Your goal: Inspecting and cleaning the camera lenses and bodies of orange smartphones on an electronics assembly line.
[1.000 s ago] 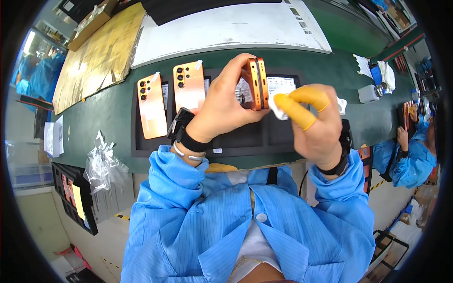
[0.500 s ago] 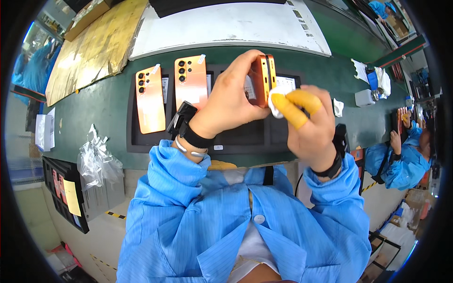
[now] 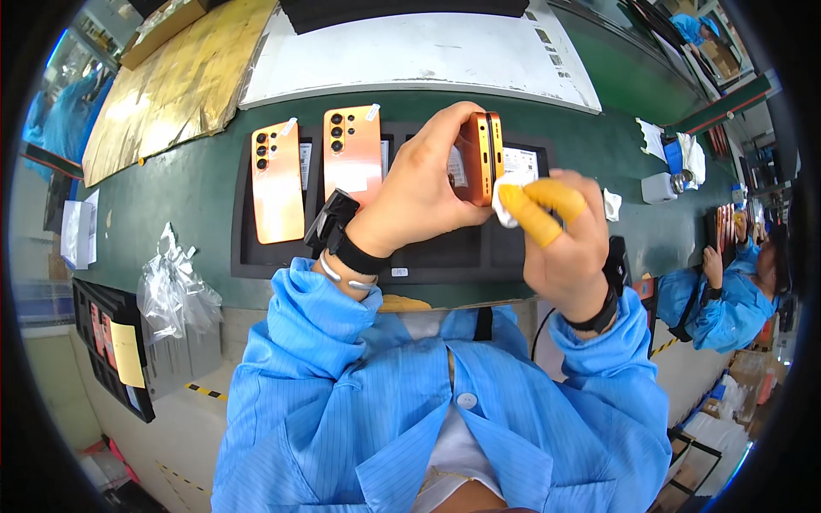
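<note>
Paired orange phones (image 3: 486,162), upper centre of frame: left hand (image 3: 419,184) grips both; right hand (image 3: 569,248) pinches white cloth (image 3: 505,212) at lower edge. Wiping apparently under way; extent done unclear. Two more phones (image 3: 278,192) on black tray (image 3: 462,267), upper left.

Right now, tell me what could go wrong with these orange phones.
The left hand grips two phones side by side, so they might rub or one could slip.

The right hand has a white cloth at their edges; uneven pressure might shift them.

The black wrist device overlaps a lying phone in view; if low enough, it could scrape it.
</note>
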A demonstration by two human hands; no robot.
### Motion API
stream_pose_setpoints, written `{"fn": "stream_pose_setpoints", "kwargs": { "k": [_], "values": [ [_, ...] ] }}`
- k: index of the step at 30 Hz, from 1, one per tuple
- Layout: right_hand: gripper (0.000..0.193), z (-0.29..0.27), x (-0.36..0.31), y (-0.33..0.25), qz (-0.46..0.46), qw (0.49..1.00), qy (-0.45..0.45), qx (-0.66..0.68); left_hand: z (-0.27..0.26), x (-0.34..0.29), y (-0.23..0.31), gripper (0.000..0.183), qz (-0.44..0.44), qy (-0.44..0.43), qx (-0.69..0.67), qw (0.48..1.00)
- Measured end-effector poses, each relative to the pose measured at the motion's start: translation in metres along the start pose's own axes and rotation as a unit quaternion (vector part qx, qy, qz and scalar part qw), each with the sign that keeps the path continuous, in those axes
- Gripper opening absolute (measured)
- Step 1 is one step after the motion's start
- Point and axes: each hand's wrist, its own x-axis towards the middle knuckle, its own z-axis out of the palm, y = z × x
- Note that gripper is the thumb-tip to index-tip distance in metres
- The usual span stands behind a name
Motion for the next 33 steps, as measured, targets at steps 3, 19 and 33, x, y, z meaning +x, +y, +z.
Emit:
{"fn": "stream_pose_setpoints", "kwargs": {
  "k": [3, 19, 33],
  "values": [
    [0.041, 0.003, 0.004, 0.001, 0.0, 1.0, 0.02, 0.003, 0.003, 0.005, -0.01, 0.083, 0.081, 0.058, 0.006, 0.995],
    [0.043, -0.001, 0.016, -0.002, 0.01, 0.999, 0.008, 0.035, -0.002, 0.001, -0.005, 0.09, 0.025, 0.047, -0.036, 0.998],
    [0.027, 0.008, 0.055, 0.038, 0.004, 0.997, -0.04, 0.067, 0.003, 0.004, 0.001, 0.087, 0.045, 0.018, 0.016, 0.999]
  ]
}}
